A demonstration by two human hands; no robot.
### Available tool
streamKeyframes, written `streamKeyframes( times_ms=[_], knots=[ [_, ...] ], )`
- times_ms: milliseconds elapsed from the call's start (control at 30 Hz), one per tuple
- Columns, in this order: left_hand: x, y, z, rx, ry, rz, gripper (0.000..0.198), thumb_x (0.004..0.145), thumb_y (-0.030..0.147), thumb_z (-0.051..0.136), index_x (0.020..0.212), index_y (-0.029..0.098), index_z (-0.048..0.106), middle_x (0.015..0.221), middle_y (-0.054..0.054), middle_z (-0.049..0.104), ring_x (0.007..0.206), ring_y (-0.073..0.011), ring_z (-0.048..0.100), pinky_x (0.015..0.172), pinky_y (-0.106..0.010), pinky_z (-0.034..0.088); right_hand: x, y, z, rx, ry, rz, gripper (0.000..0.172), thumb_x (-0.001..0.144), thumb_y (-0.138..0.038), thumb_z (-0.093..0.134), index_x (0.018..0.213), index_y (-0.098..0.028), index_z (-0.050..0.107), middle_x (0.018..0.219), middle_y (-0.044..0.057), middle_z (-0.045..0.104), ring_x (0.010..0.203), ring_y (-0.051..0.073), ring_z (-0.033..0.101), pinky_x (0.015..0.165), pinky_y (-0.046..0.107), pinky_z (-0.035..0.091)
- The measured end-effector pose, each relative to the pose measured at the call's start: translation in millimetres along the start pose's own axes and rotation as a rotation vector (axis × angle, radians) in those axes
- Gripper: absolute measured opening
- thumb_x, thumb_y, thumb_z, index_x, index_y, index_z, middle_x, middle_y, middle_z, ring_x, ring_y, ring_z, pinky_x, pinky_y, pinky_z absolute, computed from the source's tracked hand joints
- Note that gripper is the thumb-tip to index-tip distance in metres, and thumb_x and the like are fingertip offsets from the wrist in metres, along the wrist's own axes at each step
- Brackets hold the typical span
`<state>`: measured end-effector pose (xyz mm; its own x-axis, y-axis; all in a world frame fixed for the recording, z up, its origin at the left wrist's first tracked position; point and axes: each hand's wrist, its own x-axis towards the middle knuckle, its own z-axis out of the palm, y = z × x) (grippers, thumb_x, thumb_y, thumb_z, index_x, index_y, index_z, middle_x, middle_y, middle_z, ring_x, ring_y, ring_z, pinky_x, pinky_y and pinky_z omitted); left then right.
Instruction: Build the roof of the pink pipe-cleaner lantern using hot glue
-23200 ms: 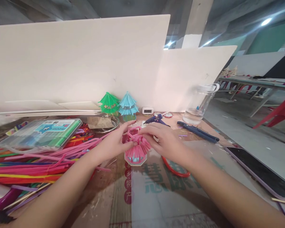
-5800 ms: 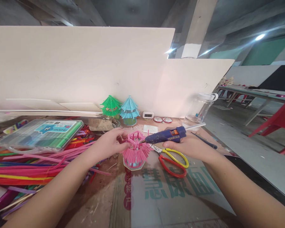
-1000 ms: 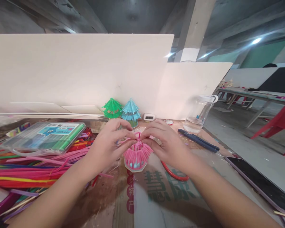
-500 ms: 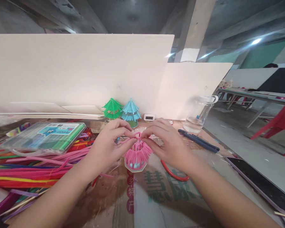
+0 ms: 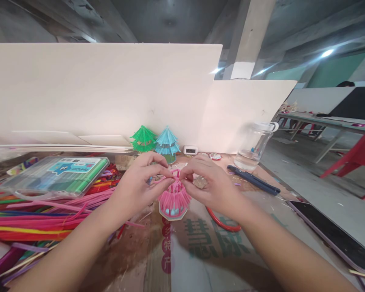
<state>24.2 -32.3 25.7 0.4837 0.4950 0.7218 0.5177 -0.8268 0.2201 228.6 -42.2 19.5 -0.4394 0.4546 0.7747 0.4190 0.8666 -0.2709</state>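
Works on a small pink tower (image 5: 174, 200) in the middle of the table (image 5: 200, 259). Stands upright on a pale base, right between both hands.

Pinches a thin wire (image 5: 177, 174) at the very top with the left hand (image 5: 136, 188) — thumb and first finger pressed together on it. Pinches the same wire from the other side with the right hand (image 5: 211, 187), fingertips shut tight on it too (other fingers curled loosely). Almost fingertip to fingertip over the top.

Behind the hands, by the white board (image 5: 103, 89): a green tower (image 5: 144, 140) and a blue tower (image 5: 167, 142), side by side, with a little clock (image 5: 190, 150) just to the right. Farther right, a clear jar (image 5: 254, 146) with a bit of water in it. Near the jar, a dark blue tool (image 5: 254, 179) lying flat. Under the right wrist, a red loop (image 5: 223, 224) — partly hidden, so hard to tell what.

On the left, a big heap (image 5: 33, 215) of fuzzy sticks in many colours, with a clear box (image 5: 56, 176) by it. At the right edge, a phone (image 5: 334, 231) lying flat, screen dark.
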Motion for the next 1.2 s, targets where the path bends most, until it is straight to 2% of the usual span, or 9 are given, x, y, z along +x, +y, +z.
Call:
streamKeyframes(
  times_ms=[167, 267, 433, 567, 700, 833, 900, 1033, 1200],
  knots=[
    [1, 0, -3.4, 0.014, 0.012, -0.022, 0.010, 0.086, 0.020, 0.063, 0.084, 0.022, 0.072, 0.094, -0.003, 0.061, 0.094, -0.0181, 0.059, 0.083, -0.032, 0.048, 0, 0, -7, -0.028, -0.042, 0.041, 0.008, 0.090, -0.015, 0.058, 0.090, -0.021, 0.064, 0.084, 0.003, 0.069, 0.084, 0.019, 0.059, 0.080, 0.035, 0.045],
    [1, -1, -1.7, 0.013, 0.027, -0.048, 0.008, 0.085, 0.022, 0.064, 0.080, 0.021, 0.071, 0.091, -0.002, 0.062, 0.091, -0.0181, 0.060, 0.081, -0.032, 0.048, 0, 3, -8, -0.052, -0.013, 0.040, 0.009, 0.092, -0.020, 0.061, 0.099, -0.021, 0.065, 0.092, 0.005, 0.071, 0.087, 0.020, 0.060, 0.080, 0.035, 0.047],
    [0, -2, 8.2, -0.005, 0.014, -0.051, 0.011, 0.086, 0.024, 0.063, 0.078, 0.020, 0.070, 0.090, -0.003, 0.062, 0.087, -0.0173, 0.060, 0.079, -0.031, 0.049, -3, 9, 1, -0.180, 0.044, -0.116, 0.006, 0.091, -0.017, 0.061, 0.094, -0.018, 0.065, 0.089, 0.008, 0.071, 0.087, 0.022, 0.059, 0.080, 0.038, 0.046],
    [-1, -3, 11.7, 0.000, 0.031, -0.045, 0.010, 0.087, 0.024, 0.063, 0.081, 0.020, 0.070, 0.090, -0.002, 0.062, 0.086, -0.0170, 0.061, 0.080, -0.031, 0.049, -4, 10, 7, -0.215, 0.027, -0.114, 0.007, 0.090, -0.013, 0.060, 0.092, -0.018, 0.064, 0.088, 0.007, 0.071, 0.087, 0.022, 0.058, 0.080, 0.037, 0.046],
    [0, -9, 10.0, -0.001, -0.063, -0.103, 0.014, 0.086, 0.032, 0.066, 0.094, 0.021, 0.071, 0.100, -0.004, 0.063, 0.098, -0.0204, 0.061, 0.090, -0.035, 0.049, -4, 11, 8, -0.220, -0.016, -0.033, 0.006, 0.091, -0.015, 0.059, 0.085, -0.017, 0.062, 0.085, 0.007, 0.068, 0.085, 0.022, 0.057, 0.079, 0.036, 0.045],
    [-3, -21, 13.3, -0.054, -0.252, -0.269, 0.066, 0.073, 0.038, 0.076, 0.131, 0.017, 0.052, 0.133, -0.014, 0.055, 0.127, -0.0288, 0.050, 0.107, -0.043, 0.042, -5, 16, 11, -0.273, -0.072, 0.006, 0.008, 0.091, -0.014, 0.058, 0.086, -0.017, 0.063, 0.086, 0.008, 0.067, 0.087, 0.023, 0.055, 0.078, 0.037, 0.043],
    [-5, -25, 17.4, -0.094, -0.330, -0.348, 0.078, 0.073, 0.038, 0.074, 0.140, 0.017, 0.041, 0.144, -0.016, 0.047, 0.134, -0.0301, 0.045, 0.110, -0.046, 0.039, -6, 17, 13, -0.330, -0.084, -0.007, 0.012, 0.092, -0.012, 0.055, 0.087, -0.017, 0.064, 0.085, 0.008, 0.066, 0.086, 0.024, 0.053, 0.077, 0.037, 0.043],
    [-8, -27, 23.8, -0.155, -0.383, -0.415, 0.078, 0.078, 0.040, 0.067, 0.145, 0.018, 0.035, 0.149, -0.016, 0.044, 0.134, -0.0304, 0.047, 0.110, -0.046, 0.040, -6, 16, 17, -0.400, -0.084, -0.035, 0.016, 0.092, -0.011, 0.051, 0.086, -0.017, 0.065, 0.083, 0.009, 0.066, 0.084, 0.025, 0.052, 0.076, 0.039, 0.043],
    [-7, -22, 24.4, -0.179, -0.395, -0.405, 0.073, 0.080, 0.045, 0.064, 0.143, 0.017, 0.038, 0.143, -0.014, 0.052, 0.128, -0.0283, 0.053, 0.107, -0.043, 0.043, -6, 16, 19, -0.385, -0.107, -0.037, 0.018, 0.092, -0.011, 0.050, 0.084, -0.017, 0.064, 0.086, 0.010, 0.067, 0.087, 0.026, 0.053, 0.079, 0.041, 0.044]
  ],
)
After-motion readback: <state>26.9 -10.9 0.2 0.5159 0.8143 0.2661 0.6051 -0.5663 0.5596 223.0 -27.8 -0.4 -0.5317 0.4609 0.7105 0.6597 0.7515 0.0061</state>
